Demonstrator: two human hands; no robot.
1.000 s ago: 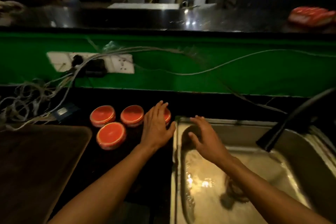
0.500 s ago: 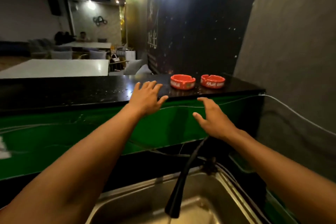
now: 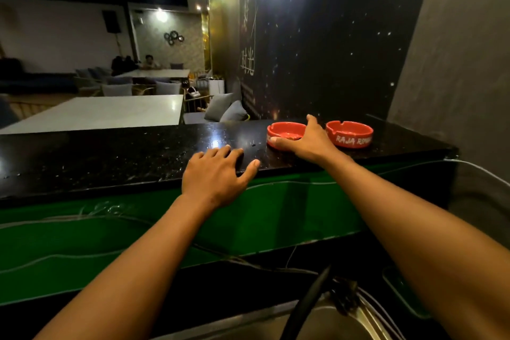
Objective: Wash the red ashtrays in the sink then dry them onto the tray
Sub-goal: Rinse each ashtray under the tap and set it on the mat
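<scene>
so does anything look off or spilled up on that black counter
Nothing spilled or broken. Two red ashtrays, the left one and the right one, sit upright on the black counter. The right hand reaches around the left one; the left hand rests flat at the counter's edge.

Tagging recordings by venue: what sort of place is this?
Probably a bar or cafe, seen from behind the counter: a raised black bar top holding red ashtrays, a steel sink below it, and dining tables with cushioned chairs beyond.
</scene>
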